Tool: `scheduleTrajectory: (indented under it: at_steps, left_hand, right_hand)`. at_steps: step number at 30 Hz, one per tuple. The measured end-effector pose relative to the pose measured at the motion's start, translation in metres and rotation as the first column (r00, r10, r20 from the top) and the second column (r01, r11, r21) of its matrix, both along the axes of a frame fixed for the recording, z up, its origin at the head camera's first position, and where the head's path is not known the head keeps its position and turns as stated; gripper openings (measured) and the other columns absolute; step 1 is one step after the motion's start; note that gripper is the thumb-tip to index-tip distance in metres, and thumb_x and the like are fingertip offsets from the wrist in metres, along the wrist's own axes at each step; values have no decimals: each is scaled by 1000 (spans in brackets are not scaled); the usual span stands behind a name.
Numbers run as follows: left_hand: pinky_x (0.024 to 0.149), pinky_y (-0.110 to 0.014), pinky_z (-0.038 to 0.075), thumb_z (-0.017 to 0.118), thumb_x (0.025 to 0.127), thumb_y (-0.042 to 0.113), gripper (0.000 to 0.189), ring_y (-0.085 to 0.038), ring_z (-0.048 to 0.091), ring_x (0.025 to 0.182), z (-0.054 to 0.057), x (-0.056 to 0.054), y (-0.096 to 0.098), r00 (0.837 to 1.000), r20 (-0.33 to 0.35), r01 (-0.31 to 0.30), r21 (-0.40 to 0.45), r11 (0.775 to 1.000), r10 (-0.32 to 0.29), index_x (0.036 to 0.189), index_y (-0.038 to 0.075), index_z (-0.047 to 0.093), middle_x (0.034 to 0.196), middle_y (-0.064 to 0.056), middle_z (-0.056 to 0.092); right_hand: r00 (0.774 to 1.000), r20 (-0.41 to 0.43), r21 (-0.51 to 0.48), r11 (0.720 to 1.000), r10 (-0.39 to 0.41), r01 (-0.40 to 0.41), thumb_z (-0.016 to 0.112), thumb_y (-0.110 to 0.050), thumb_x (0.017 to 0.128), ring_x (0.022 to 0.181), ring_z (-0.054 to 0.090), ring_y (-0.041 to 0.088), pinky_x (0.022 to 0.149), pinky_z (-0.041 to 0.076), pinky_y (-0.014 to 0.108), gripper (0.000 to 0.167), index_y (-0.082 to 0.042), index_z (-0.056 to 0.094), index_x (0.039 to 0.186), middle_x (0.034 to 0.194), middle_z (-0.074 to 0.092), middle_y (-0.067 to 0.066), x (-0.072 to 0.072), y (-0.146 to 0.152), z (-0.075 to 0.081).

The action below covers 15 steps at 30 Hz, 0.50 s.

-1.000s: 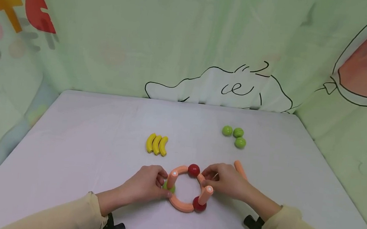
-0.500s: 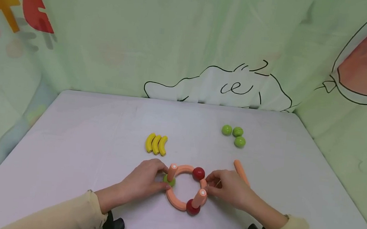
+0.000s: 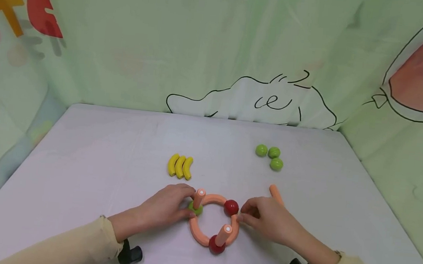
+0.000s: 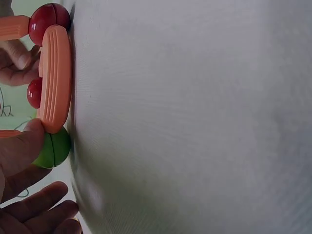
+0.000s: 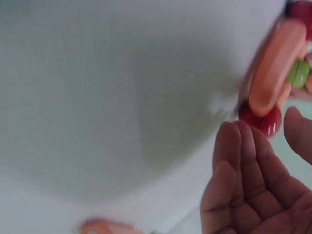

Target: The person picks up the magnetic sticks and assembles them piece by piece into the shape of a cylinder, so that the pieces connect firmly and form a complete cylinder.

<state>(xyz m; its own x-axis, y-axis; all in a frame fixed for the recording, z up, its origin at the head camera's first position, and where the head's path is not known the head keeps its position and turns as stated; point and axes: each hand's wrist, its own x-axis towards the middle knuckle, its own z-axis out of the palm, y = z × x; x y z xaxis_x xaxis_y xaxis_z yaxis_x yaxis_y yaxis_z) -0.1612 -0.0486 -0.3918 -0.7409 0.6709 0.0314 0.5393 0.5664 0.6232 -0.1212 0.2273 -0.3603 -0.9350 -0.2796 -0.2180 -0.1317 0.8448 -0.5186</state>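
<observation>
A ring of curved orange pieces (image 3: 198, 233) and balls lies on the table. Its green ball (image 3: 195, 208) is at the left, a red ball (image 3: 231, 207) at the back right, and another red ball (image 3: 216, 246) in front. Short orange sticks stand up from the green ball and the front red ball. My left hand (image 3: 163, 206) pinches the ring at the green ball, the thumb also touching an orange piece's end. My right hand (image 3: 272, 221) is beside the back-right red ball, thumb apart from fairly straight fingers; whether a fingertip touches the ring I cannot tell.
Three yellow toy bananas (image 3: 180, 166) lie side by side behind my left hand. Several loose green balls are ruled out: three green balls (image 3: 274, 152) sit together at the back right. A loose orange stick (image 3: 276, 194) lies behind my right hand, partly hidden.
The ring has turned clockwise: its back red ball moved right and nearer, its front one left. My right hand has drawn slightly right and nearer; my left has stayed at the green ball.
</observation>
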Motion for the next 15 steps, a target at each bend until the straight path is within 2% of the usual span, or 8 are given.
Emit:
scheduleTrajectory:
  at_steps: [3,6,9,15]
  left_hand:
    - [103,-41,52,80,88,13,17,-18,66,110,-2,-1,0,1000,-14,11,10,1000,-11,92,19,64,107,2,72]
    - [103,-40,52,80,88,13,17,-17,66,111,-2,-3,0,1000,-17,16,15,1000,-16,91,19,64,107,3,72]
    - [103,-40,52,79,89,12,17,-17,65,112,-3,-4,1,1000,-14,15,19,1000,-15,92,19,64,108,3,72]
    - [103,-44,53,77,90,10,14,-23,66,113,-2,-3,4,999,-18,-41,8,999,41,100,13,68,111,-3,73]
  right_hand:
    - [998,-57,12,1000,-7,8,79,-18,89,74,57,10,63,51,22,23,-5,74,107,82,68,-4,-7,0,2]
    - [992,-112,11,998,65,-64,79,-19,89,85,63,13,72,57,26,32,-3,72,116,97,72,0,-11,0,-1]
    - [981,-151,28,993,121,-119,78,-20,91,95,65,16,82,59,33,33,-5,73,119,109,73,2,-12,0,-5]
    - [980,-162,54,993,111,-104,79,-18,89,102,67,20,89,59,42,29,-7,74,116,107,71,1,-9,-2,-7]
